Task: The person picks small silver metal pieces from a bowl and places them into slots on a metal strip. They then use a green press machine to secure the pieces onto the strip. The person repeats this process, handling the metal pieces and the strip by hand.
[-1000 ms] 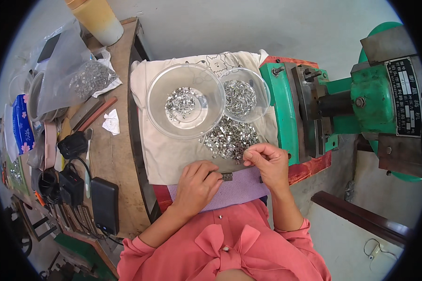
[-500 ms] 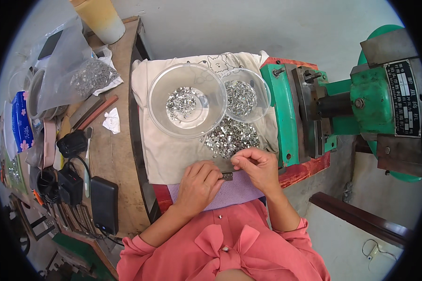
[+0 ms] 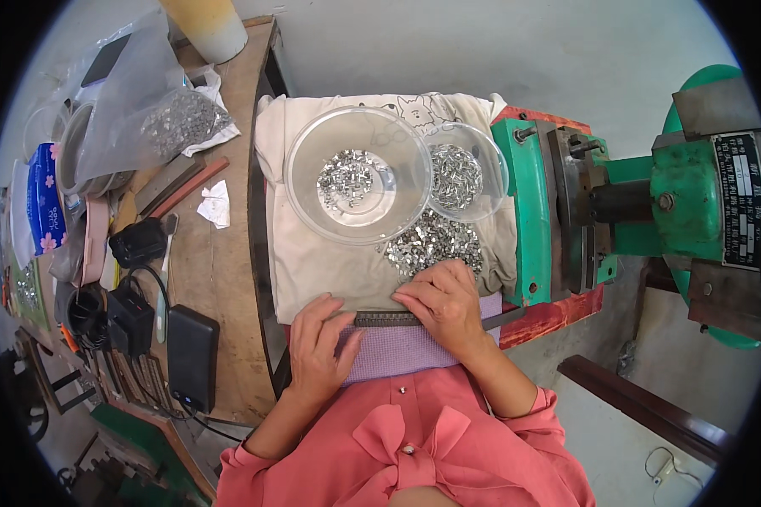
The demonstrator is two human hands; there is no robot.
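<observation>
A dark slotted metal bar (image 3: 387, 318) lies crosswise over purple textured cloth (image 3: 389, 353) at the near edge of the work surface. My left hand (image 3: 320, 346) rests at the bar's left end, fingers apart, holding nothing visible. My right hand (image 3: 446, 306) is over the bar's right part, its fingertips pinched together just beyond the bar's far edge; anything between them is hidden. Past that hand spreads a loose pile of small shiny metal pieces (image 3: 431, 242). Behind it are a large clear tub (image 3: 300, 198) and a smaller clear tub (image 3: 496, 182), both containing small metal parts.
A green press machine (image 3: 533, 245) stands close on the right. Beige cloth (image 3: 292, 279) lies under the tubs. On the left, a wooden table (image 3: 228, 287) carries a black power bank (image 3: 193, 359), a toothbrush (image 3: 162, 304), cables and a plastic bag of metal pieces (image 3: 186, 122).
My left hand has moved left off the bar and its fingers have spread, uncovering the slots. My right hand has come down to the bar from the pile. The whole view has shifted slightly.
</observation>
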